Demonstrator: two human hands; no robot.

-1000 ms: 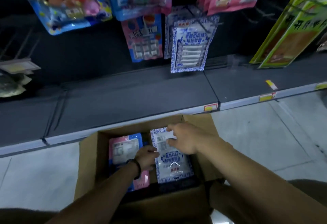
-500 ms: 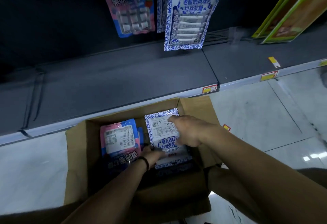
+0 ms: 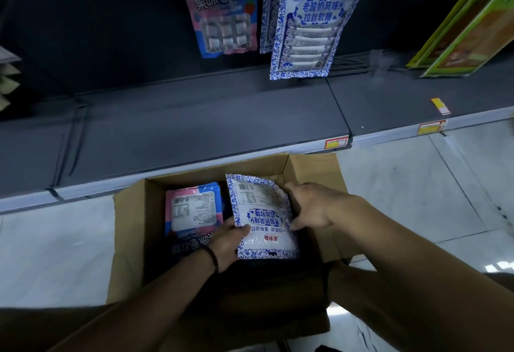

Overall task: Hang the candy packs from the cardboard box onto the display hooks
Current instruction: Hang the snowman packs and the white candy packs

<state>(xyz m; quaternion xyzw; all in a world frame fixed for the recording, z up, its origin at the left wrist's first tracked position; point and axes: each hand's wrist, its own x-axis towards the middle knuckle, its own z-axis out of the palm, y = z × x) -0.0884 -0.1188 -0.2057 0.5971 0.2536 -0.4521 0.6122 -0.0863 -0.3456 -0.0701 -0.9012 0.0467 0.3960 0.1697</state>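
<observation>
Reaching forward and down with both bare forearms. Pinching the lower left edge of the pack (image 3: 258, 214) with the left hand (image 3: 225, 243), thumb on top. Clasping its right edge with the right hand (image 3: 313, 207), fingers curled.

Dim overall: shelf (image 3: 167, 118) near black, box (image 3: 128, 240) interior shadowed, pale floor (image 3: 55, 254) with glare lower right. Edges bend; slight motion blur.

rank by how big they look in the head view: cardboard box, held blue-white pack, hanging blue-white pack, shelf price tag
1. cardboard box
2. hanging blue-white pack and held blue-white pack: near alike, at different distances, so unranked
3. shelf price tag
</observation>
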